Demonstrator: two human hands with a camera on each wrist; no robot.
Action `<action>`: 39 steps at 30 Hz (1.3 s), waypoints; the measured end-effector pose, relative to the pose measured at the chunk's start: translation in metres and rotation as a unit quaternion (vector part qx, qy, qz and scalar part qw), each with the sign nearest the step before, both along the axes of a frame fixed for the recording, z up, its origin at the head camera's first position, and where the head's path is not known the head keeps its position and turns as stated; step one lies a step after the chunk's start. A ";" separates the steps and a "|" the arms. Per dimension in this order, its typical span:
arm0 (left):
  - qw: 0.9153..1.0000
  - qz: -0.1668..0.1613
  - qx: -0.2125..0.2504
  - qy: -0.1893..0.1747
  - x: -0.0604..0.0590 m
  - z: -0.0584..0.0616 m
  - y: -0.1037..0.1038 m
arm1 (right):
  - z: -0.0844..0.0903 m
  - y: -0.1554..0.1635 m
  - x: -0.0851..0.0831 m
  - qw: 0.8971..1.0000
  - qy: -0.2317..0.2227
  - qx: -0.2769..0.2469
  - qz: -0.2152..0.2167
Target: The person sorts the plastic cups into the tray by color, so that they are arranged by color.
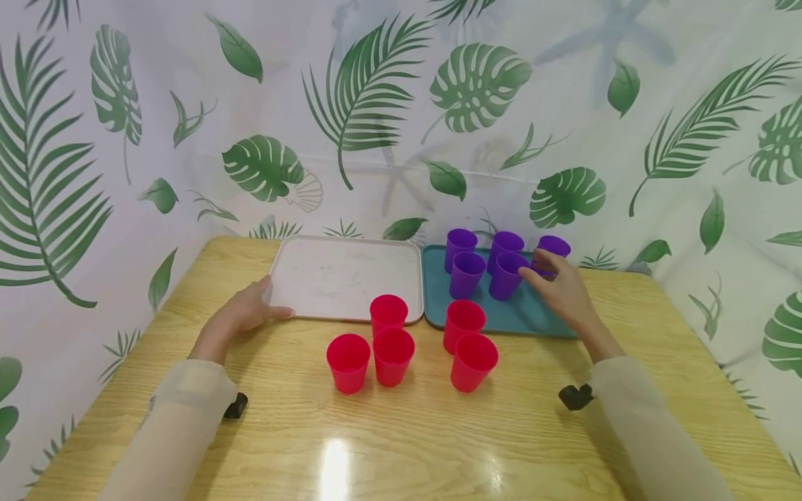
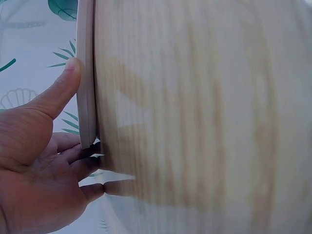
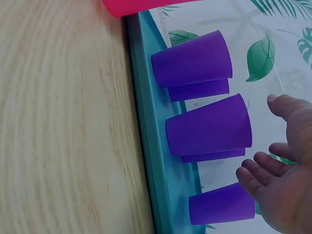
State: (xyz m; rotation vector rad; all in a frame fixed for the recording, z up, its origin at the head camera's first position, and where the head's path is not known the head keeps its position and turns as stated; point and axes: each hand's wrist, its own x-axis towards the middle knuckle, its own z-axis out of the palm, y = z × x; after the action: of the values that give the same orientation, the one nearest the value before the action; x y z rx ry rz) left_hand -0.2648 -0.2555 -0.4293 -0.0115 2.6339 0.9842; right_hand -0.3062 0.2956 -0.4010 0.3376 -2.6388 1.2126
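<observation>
My left hand (image 1: 253,306) rests at the front left corner of a pale tray (image 1: 344,278). In the left wrist view its thumb touches the tray's edge (image 2: 86,87), and its other fingers reach past the corner. Over a teal tray (image 1: 526,321), my right hand (image 1: 564,292) is held with spread fingers around nothing. Several purple cups stand upright on that tray; nearest the hand are the front right cup (image 1: 506,278) and the back right cup (image 1: 554,245), partly hidden behind the fingers. The right wrist view shows the hand's fingertips (image 3: 247,180) above the rim of a purple cup (image 3: 222,204).
Several red cups stand upright in front of the trays: three toward the left, including one red cup (image 1: 348,365), and two toward the right, including another red cup (image 1: 473,363). The wooden table (image 1: 401,438) ends at a leaf-patterned curtain (image 1: 376,104).
</observation>
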 end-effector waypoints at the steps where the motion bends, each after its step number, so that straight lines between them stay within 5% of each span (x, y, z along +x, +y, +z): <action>1: 1.000 -0.002 -0.001 0.001 0.000 0.001 0.000 | 0.001 0.000 0.001 1.000 0.002 0.000 0.001; 23: 1.000 0.004 -0.004 -0.006 0.000 0.000 -0.001 | 0.009 0.014 0.031 1.000 -0.011 0.000 0.017; 39: 1.000 0.001 0.003 -0.003 0.000 0.000 -0.001 | -0.004 0.046 0.043 1.000 -0.010 0.027 -0.006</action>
State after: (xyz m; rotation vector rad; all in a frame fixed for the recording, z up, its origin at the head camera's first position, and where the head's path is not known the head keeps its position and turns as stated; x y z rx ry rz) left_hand -0.2651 -0.2563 -0.4297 -0.0159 2.6259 0.9897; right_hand -0.2628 0.3418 -0.4050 0.3192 -2.6906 1.1478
